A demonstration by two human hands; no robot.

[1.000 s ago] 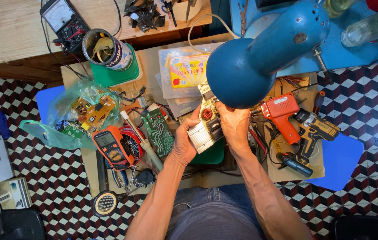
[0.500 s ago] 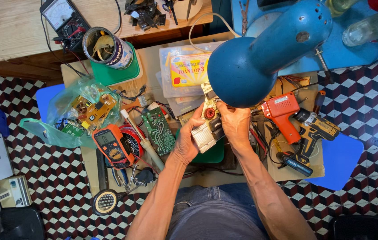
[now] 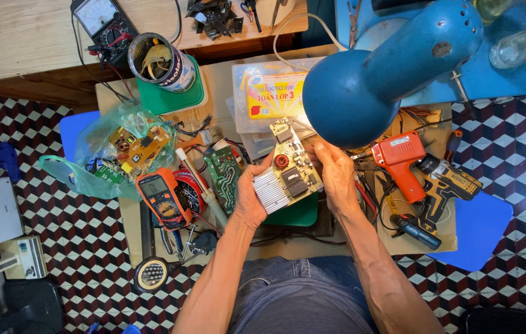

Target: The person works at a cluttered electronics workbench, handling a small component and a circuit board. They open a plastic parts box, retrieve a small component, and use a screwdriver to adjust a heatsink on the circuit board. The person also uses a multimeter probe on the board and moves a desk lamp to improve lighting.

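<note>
Both hands grip one circuit board above the worktop: left hand at its heatsink end, right hand along its edge, fingers clamped, tilting it under the blue lamp for light.

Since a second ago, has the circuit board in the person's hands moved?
Yes. The circuit board has tilted and shifted slightly up toward the blue lamp, held by both hands: left hand, right hand.
</note>
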